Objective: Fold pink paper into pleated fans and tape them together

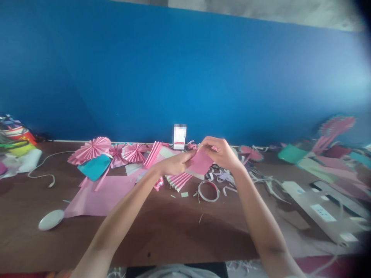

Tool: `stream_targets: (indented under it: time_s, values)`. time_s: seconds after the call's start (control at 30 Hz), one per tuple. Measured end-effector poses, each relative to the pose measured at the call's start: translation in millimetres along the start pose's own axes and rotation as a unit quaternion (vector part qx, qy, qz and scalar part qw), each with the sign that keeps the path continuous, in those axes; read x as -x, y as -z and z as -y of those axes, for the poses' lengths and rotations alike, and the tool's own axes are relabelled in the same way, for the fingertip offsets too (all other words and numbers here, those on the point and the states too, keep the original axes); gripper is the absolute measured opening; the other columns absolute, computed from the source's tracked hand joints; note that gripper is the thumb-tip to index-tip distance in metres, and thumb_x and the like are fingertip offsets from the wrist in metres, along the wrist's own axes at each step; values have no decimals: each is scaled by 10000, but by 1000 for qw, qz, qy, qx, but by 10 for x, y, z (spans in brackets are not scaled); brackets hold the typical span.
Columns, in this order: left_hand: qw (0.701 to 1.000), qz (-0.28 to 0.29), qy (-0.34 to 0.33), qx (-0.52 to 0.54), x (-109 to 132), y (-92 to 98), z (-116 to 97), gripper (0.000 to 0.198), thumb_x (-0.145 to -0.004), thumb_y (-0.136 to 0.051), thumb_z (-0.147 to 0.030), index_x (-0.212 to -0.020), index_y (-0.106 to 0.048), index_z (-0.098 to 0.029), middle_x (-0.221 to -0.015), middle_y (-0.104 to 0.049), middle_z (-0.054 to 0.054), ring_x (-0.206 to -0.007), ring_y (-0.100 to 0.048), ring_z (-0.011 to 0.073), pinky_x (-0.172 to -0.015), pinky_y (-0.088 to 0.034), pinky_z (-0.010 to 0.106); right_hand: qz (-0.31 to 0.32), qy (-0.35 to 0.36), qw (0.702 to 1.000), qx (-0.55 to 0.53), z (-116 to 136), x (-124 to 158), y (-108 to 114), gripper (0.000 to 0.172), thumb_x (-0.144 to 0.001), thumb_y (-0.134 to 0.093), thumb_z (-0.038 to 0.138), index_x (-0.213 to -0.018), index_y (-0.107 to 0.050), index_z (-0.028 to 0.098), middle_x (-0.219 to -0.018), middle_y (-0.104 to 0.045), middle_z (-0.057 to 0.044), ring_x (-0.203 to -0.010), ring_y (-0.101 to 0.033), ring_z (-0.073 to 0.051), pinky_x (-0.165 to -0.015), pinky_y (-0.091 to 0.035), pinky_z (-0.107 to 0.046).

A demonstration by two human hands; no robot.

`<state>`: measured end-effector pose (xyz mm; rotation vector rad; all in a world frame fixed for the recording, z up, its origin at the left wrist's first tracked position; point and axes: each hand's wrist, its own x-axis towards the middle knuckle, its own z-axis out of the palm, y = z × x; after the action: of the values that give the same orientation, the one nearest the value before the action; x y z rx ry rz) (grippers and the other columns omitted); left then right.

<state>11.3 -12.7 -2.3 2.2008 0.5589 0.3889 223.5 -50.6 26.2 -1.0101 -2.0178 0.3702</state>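
Pinching at centre frame in the head view, your left hand (177, 162) has its fingers closed on the left edge of the pink sheet (202, 162); your right hand (219, 150) grips its top edge. Below, a white ring (209, 200) lies on the brown table (174, 235); left of centre, pink pleated fans (135, 153) cluster.

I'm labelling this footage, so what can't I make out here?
In the head view:
Small pink paper: edges under the left hand and right hand, covered by them.
Phone: screen text, pixelated.
Large pink sheet: part behind the left forearm.
Left pile: cut off by the picture's edge.
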Motion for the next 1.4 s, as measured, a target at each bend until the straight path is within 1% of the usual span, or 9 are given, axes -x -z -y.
stream_targets:
  time_s: [0.17,0.27,0.53,0.73,0.9,1.03,1.1,1.2,1.4]
  values:
    - [1000,-9,8,-25,-43,7,67,515,-989,-398,-349,-1471,-371,-167,-1387,-542,180,-1198,-570,294,-987,-453,443,-43,-13,999,9,-37,-2,14,203,-915,-566,305,-807,-682,179,-853,-673,-54,-794,-608,-187,-675,-422,-291]
    - [1000,3,16,-23,-51,12,116,464,-990,-394,-375,-1418,-438,-201,-1292,-613,146,-1107,-617,279,-930,-475,415,-61,-11,998,9,-74,3,37,198,-908,-562,290,-793,-674,176,-830,-662,-46,-773,-592,-179,-665,-411,-286]
    - [1000,19,-1,19,-16,24,54,435,-967,-454,-272,-1398,-459,-214,-1312,-611,121,-1159,-598,273,-947,-483,408,-61,-19,998,6,-67,12,43,226,-910,-561,331,-786,-666,174,-820,-659,-45,-752,-579,-175,-659,-405,-285]
    - [1000,-3,-14,15,-30,-12,11,488,-992,-415,-318,-1470,-338,-255,-1384,-552,126,-1195,-573,252,-986,-466,422,-50,-48,997,-16,-91,23,67,245,-911,-562,366,-813,-667,168,-828,-668,-46,-758,-588,-174,-649,-418,-276]
    - [999,32,-24,30,-11,5,-58,506,-935,-542,-400,-1396,-453,-211,-1370,-566,143,-1196,-579,262,-993,-462,406,-1,-67,998,-13,-90,18,3,275,-908,-570,409,-854,-688,166,-820,-694,-44,-696,-591,-161,-588,-409,-259]
    - [999,4,-16,44,-13,-4,-93,567,-901,-590,-446,-1392,-453,-199,-1322,-602,143,-1107,-625,270,-924,-495,390,-11,-54,998,-21,-50,14,-20,271,-904,-588,414,-870,-702,170,-852,-714,-48,-726,-613,-166,-602,-425,-261]
    - [999,-1,-14,38,-21,-4,-56,546,-924,-553,-425,-1406,-444,-192,-1363,-570,153,-1163,-599,287,-941,-492,403,-24,-49,998,-23,-38,22,12,252,-902,-594,403,-897,-714,181,-895,-721,-52,-761,-627,-174,-620,-440,-268]
    - [1000,-7,-11,6,-13,27,32,511,-957,-489,-378,-1433,-430,-201,-1453,-495,145,-1337,-471,305,-1066,-416,446,-11,-51,998,-20,-42,47,87,225,-900,-597,358,-1025,-713,212,-939,-719,-47,-756,-629,-165,-618,-451,-269]
    - [997,73,-19,0,67,132,76,595,-930,-509,-277,-1501,-344,-274,-1499,-465,91,-1403,-406,270,-1125,-376,467,34,-36,998,-35,-69,70,125,237,-884,-527,195,-1039,-705,216,-1048,-717,-49,-895,-646,-176,-704,-478,-281]
